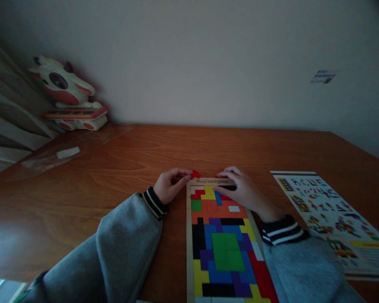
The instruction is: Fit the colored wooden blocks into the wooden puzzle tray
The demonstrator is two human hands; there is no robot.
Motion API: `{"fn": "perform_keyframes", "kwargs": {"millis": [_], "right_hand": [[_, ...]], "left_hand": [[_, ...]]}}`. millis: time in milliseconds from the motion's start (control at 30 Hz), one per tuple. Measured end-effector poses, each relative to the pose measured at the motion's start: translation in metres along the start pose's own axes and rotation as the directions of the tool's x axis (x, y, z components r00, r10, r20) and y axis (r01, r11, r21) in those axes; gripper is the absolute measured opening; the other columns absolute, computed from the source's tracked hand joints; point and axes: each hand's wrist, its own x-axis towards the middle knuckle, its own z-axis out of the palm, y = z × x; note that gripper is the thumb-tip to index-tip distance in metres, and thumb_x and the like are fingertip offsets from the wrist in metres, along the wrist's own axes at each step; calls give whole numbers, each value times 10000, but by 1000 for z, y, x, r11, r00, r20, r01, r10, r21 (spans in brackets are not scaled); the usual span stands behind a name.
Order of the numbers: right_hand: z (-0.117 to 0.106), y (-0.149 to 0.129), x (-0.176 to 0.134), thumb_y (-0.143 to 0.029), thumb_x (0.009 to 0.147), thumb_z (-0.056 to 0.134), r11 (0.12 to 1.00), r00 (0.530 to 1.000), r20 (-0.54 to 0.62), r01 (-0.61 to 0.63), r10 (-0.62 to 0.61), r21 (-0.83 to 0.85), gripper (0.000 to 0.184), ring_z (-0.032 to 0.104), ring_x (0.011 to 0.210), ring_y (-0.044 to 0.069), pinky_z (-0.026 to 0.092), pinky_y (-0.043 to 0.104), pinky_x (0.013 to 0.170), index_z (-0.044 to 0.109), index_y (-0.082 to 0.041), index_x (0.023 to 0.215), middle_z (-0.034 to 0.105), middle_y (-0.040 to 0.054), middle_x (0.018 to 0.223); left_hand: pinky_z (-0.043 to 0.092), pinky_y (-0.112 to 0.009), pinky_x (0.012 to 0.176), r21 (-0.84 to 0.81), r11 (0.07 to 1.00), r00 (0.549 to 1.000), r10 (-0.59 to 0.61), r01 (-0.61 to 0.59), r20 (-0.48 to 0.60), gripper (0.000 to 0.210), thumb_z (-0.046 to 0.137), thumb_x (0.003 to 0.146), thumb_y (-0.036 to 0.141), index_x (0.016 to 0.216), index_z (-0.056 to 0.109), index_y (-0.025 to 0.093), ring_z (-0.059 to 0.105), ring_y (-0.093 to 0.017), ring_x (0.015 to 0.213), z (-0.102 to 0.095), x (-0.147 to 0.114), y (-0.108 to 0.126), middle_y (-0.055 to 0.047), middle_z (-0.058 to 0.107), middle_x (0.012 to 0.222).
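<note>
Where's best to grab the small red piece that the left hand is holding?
Probably by its exposed right end, coming from the right: the left hand pinches the red piece at its left, leaving the other end sticking out.

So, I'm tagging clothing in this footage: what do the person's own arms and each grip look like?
Both arms are in loose, plain grey sleeves, the left sleeve and the right sleeve. Each ends in a black cuff with pale stripes, left cuff and right cuff. The left grip and right grip are bare, ungloved hands.
</note>
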Motion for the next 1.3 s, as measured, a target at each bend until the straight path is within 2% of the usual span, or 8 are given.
{"fn": "perform_keyframes", "kwargs": {"millis": [133, 300, 467, 633, 833, 1000, 1100, 1300], "right_hand": [[1, -1, -1, -550, 818, 640, 1000, 1000, 0, -12, 12, 7, 400, 586, 1023, 263, 494, 463, 907, 655, -266, 1099, 590, 72, 1076], [0, -2, 0, -531, 878, 574, 999, 999, 7, -34, 34, 29, 357, 574, 1039, 253, 479, 455, 924, 657, -257, 1090, 589, 73, 1081], [1, 0, 1, -503, 923, 517, 998, 999, -7, -33, 34, 52, 330, 574, 1046, 245, 472, 444, 924, 660, -255, 1088, 591, 73, 1081], [1, 0, 1, -473, 942, 499, 997, 1000, -7, -20, 21, 73, 310, 580, 1027, 233, 479, 431, 911, 656, -248, 1086, 594, 75, 1067], [0, -3, 2, -467, 950, 488, 996, 1000, -16, -23, 24, 87, 302, 581, 1025, 225, 474, 424, 922, 659, -248, 1070, 594, 70, 1059], [0, -3, 1, -468, 948, 492, 995, 999, -22, -30, 32, 95, 300, 581, 1017, 228, 478, 428, 914, 661, -249, 1063, 594, 74, 1058], [0, -3, 1, -471, 948, 489, 993, 999, -28, -39, 42, 107, 299, 582, 1016, 226, 484, 422, 911, 662, -254, 1059, 596, 72, 1055], [-4, -5, 0, -445, 957, 483, 994, 999, -26, -36, 39, 99, 279, 585, 1012, 213, 491, 404, 909, 655, -253, 1063, 595, 68, 1055]], "left_hand": [[537, -258, 659, 54, 999, 1000, -6, 5, 15, 298, 657, 849, 392, 1032, 684, 158, 663, -145, 752, 0, -2, -1, -76, 733, 955], [497, -218, 563, 145, 989, 997, 8, -18, 70, 359, 726, 794, 391, 1063, 687, 156, 609, -115, 622, 0, -5, -1, -43, 717, 809], [495, -255, 653, 332, 910, 968, 222, -249, 117, 181, 668, 855, 355, 938, 753, 218, 597, -131, 688, -4, -5, 4, -33, 707, 823], [479, -265, 630, 449, 852, 954, 298, -269, 5, 203, 675, 843, 411, 854, 770, 232, 571, -153, 710, -5, -4, 6, -43, 637, 763], [472, -257, 631, 459, 861, 976, 195, -216, 95, 213, 585, 913, 357, 924, 723, 194, 592, -137, 666, -3, -5, 9, -29, 694, 780], [501, -325, 808, 502, 833, 972, 216, -234, 96, 229, 597, 895, 367, 1013, 700, 200, 633, -192, 870, -2, -4, 10, -66, 704, 950], [503, -349, 846, 500, 836, 973, 219, -226, 74, 228, 558, 915, 349, 1020, 686, 193, 641, -203, 913, -3, -3, 10, -79, 704, 979], [498, -380, 892, 494, 812, 950, 246, -310, 192, 288, 656, 853, 352, 1095, 659, 196, 655, -221, 971, -5, -3, 4, -78, 713, 1062]]}}
